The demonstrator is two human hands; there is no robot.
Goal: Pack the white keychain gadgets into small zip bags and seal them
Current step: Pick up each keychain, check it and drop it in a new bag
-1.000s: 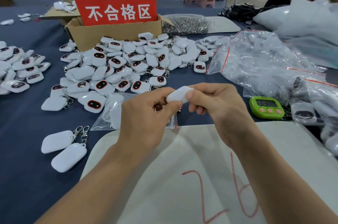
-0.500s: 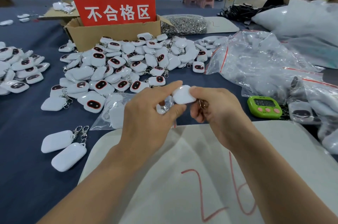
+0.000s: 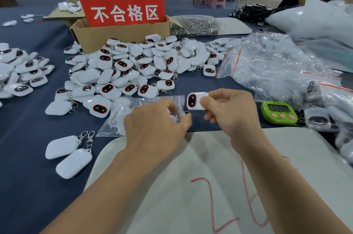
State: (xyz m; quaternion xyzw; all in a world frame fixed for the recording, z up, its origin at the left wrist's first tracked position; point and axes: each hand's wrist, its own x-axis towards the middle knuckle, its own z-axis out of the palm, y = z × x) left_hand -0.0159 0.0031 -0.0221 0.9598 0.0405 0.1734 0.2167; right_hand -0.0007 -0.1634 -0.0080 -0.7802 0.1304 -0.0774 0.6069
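My right hand (image 3: 231, 113) pinches one white keychain gadget (image 3: 196, 101), its red-rimmed dark window facing up, just above the blue table. My left hand (image 3: 156, 125) is beside it, lower and to the left, fingertips pinching a clear small zip bag (image 3: 122, 117) that lies partly under the hand. The gadget's metal clasp hangs between the two hands, mostly hidden. A big heap of loose gadgets (image 3: 133, 67) lies behind the hands. Two more gadgets (image 3: 63, 146) lie face down at the near left.
A cardboard box (image 3: 118, 37) with a red sign stands behind the heap. Filled clear bags (image 3: 277, 67) pile up at the right, with a green timer (image 3: 278, 112) in front. A white pad (image 3: 210, 186) marked in red lies under my forearms. Another gadget heap (image 3: 21, 73) sits far left.
The gadget has turned so its dark window now faces up, and only my right hand holds it. My left hand let go of it and dropped to the zip bag.
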